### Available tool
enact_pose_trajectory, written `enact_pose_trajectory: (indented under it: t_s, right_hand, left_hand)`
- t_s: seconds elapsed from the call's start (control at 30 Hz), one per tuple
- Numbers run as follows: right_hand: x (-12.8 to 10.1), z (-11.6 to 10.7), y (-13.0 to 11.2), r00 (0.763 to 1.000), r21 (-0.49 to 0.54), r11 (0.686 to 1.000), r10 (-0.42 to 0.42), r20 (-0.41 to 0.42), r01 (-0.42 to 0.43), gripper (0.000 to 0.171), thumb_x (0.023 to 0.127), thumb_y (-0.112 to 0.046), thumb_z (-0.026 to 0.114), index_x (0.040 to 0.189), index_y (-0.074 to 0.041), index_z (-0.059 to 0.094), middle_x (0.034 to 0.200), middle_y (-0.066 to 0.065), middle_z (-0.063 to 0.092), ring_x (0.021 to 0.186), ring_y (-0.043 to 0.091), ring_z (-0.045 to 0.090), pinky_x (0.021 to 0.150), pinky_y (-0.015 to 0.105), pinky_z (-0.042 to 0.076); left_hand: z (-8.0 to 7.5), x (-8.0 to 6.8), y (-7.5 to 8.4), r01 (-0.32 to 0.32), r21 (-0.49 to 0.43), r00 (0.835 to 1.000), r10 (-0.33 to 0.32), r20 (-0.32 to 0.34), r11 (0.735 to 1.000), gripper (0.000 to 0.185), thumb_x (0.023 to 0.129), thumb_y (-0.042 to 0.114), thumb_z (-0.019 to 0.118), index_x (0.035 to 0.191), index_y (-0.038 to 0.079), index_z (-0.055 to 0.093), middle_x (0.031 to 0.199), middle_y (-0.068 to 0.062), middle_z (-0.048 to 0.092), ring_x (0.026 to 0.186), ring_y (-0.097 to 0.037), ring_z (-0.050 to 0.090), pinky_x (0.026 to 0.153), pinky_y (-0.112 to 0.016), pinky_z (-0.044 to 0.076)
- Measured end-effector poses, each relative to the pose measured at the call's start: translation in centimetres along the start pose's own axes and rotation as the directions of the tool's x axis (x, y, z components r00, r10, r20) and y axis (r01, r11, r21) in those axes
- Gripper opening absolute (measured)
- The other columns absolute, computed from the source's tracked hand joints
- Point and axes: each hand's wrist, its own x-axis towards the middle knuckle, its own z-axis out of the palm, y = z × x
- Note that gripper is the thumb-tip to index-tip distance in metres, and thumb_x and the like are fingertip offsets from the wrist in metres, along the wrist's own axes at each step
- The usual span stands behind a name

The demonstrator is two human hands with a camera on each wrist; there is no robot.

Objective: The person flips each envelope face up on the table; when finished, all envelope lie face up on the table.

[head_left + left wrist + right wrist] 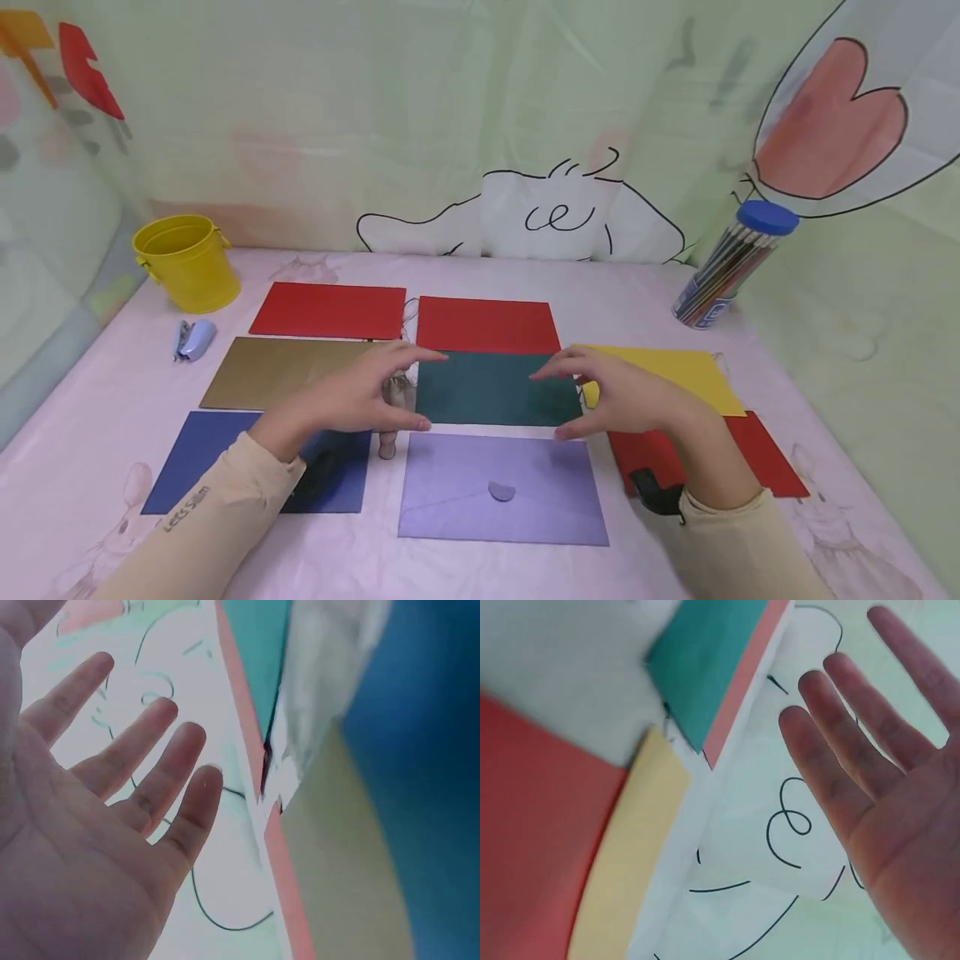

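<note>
Both hands are held apart with nothing in them, on either side of a dark green paper rectangle (495, 389) in the head view. My left hand (360, 387) is above the right end of a gold-brown rectangle (262, 371), its fingers extended in the left wrist view. My right hand (622, 392) hovers in front of a yellow rectangle (690, 371) and partly hides it; its fingers are straight in the right wrist view. Nearest the front lies a lilac envelope (502, 508) with a small rounded tab. A blue rectangle (202, 450) lies beneath the left forearm.
Two red rectangles (330, 310) lie at the back. Another red one (765, 454) is partly under the right arm. At the back left stand a yellow bucket (187, 271) and a small light-blue stapler (195, 340). A blue-lidded tube of pencils (723, 275) stands back right.
</note>
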Motion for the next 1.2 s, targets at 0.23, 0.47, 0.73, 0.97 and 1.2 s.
enact_pose_trajectory:
  t_s: [0.23,0.47,0.73,0.97,1.2]
  right_hand:
    - [1.7,-0.5,0.4,0.992,-0.040,0.991,0.127,-0.022,-0.128,0.076,0.076,-0.033,0.090,0.142,-0.016,0.058,0.148,0.016,0.044,0.134,0.040,0.041,0.095,0.051,0.051]
    - [2.0,0.3,2.2,0.982,-0.061,0.980,0.189,-0.006,-0.189,0.075,0.074,-0.029,0.091,0.141,-0.012,0.059,0.149,0.020,0.043,0.133,0.043,0.042,0.091,0.048,0.054]
    - [2.5,0.7,2.9,0.979,-0.056,0.977,0.206,-0.011,-0.206,0.075,0.074,-0.028,0.092,0.140,-0.012,0.061,0.148,0.017,0.046,0.135,0.041,0.041,0.093,0.047,0.053]
    - [3.0,1.1,2.9,0.980,-0.093,0.976,0.198,0.005,-0.197,0.073,0.074,-0.028,0.092,0.139,-0.009,0.062,0.148,0.017,0.047,0.136,0.041,0.040,0.094,0.046,0.052]
    - [3.0,1.1,3.1,0.975,-0.081,0.972,0.222,-0.004,-0.222,0.074,0.074,-0.028,0.092,0.139,-0.010,0.062,0.149,0.016,0.046,0.136,0.041,0.040,0.095,0.046,0.052]
  left_hand:
    - [-0.9,1.8,-1.0,0.092,-0.112,0.996,-0.092,0.006,0.989,0.081,0.082,0.027,0.085,0.152,0.023,0.045,0.154,-0.005,0.038,0.141,-0.032,0.031,0.106,-0.059,0.039]
    - [0.2,2.0,-2.5,0.090,-0.078,0.995,-0.087,0.042,0.993,0.077,0.082,0.028,0.085,0.149,0.014,0.049,0.149,-0.008,0.044,0.135,-0.032,0.039,0.100,-0.048,0.047]
    - [0.8,2.1,-3.1,0.077,0.071,0.996,-0.080,0.044,0.994,0.072,0.082,0.031,0.084,0.145,0.014,0.054,0.148,-0.011,0.047,0.134,-0.034,0.039,0.105,-0.055,0.039]
    - [1.4,2.1,-2.6,0.144,0.203,0.986,-0.157,0.050,0.969,0.074,0.080,0.039,0.084,0.146,0.019,0.055,0.151,-0.013,0.042,0.139,-0.035,0.030,0.109,-0.065,0.024]
    - [1.6,2.4,-2.3,0.164,0.266,0.982,-0.182,0.045,0.950,0.077,0.077,0.041,0.085,0.145,0.020,0.056,0.151,-0.011,0.043,0.140,-0.035,0.029,0.111,-0.064,0.021]
